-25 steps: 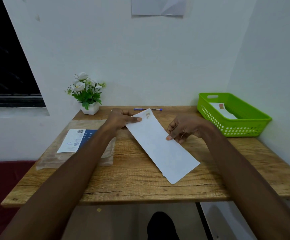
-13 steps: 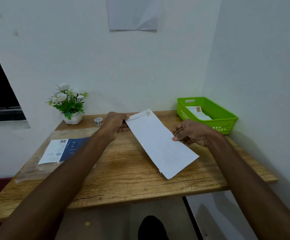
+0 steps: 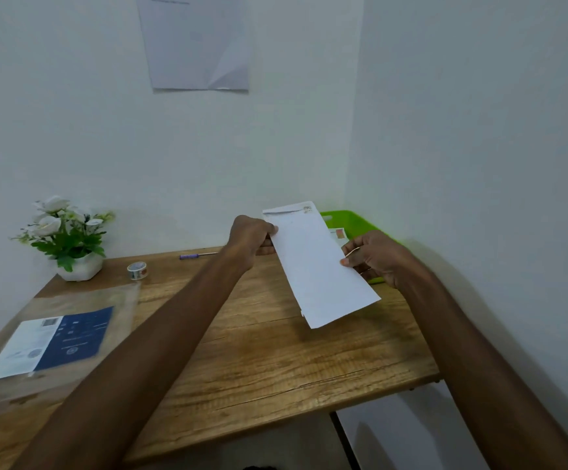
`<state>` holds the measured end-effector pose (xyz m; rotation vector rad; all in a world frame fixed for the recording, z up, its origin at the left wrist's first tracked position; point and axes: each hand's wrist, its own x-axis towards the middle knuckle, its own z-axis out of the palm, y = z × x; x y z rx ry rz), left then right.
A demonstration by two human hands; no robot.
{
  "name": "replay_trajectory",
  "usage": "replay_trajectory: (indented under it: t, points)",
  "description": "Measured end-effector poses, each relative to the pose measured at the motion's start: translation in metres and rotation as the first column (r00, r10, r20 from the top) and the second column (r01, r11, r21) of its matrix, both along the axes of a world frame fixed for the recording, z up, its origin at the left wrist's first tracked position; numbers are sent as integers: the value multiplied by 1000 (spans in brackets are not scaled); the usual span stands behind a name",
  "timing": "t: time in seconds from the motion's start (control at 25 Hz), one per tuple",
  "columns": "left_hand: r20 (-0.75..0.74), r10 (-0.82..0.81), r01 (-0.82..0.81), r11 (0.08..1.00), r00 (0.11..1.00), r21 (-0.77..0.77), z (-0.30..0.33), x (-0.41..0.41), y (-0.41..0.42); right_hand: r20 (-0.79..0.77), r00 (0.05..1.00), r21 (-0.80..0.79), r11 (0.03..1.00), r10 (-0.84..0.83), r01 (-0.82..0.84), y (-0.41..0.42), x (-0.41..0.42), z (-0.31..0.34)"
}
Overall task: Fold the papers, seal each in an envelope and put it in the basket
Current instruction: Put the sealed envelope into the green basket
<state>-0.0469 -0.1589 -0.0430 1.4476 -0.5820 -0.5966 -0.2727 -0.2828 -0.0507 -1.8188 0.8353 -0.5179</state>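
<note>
- Both hands, the left hand (image 3: pixel 252 237) and the right hand (image 3: pixel 372 257), are pinching the long envelope (image 3: pixel 316 266), now lifting it off the bench (image 3: pixel 259 351).
- It is hanging before the green basket (image 3: pixel 357 222) at far right, likely heading in.

Clearance: centre and near edge of the wooden table (image 3: pixel 259 361) lie bare.
My path to the green plastic basket (image 3: pixel 360 222) is screened by the long white envelope (image 3: pixel 320 266); back-left stand the white flower pot (image 3: pixel 79 268), tape roll (image 3: pixel 137 270), purple pen (image 3: pixel 196 255).
</note>
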Motion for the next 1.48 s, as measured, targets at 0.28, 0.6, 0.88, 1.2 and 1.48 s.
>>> replay_trajectory:
  t: [0.28, 0.6, 0.88, 1.2, 1.48]
  points:
    - [27, -86, 86, 996, 996, 13, -8, -25, -46, -20, 982, -124, 975, -188, 184, -52, 2, 24]
    - [312, -65, 57, 998, 948, 33, -11, -32, -96, -122, 906, -304, 884, -405, 355, -113, 34, 17]
    - [724, -283, -160, 865, 628, 476, -15, -32, -142, -166, 866, -405, 834, -471, 376, -122, 50, 2]
    - [670, -608, -251, 632, 425, 733, -21, -34, -161, -311, 868, -476, 854, -388, 211, -124, 65, -11]
    - [577, -716, -275, 507, 392, 817, -23, -37, -166, -557, 734, -532, 845, -390, 45, -117, 75, -11]
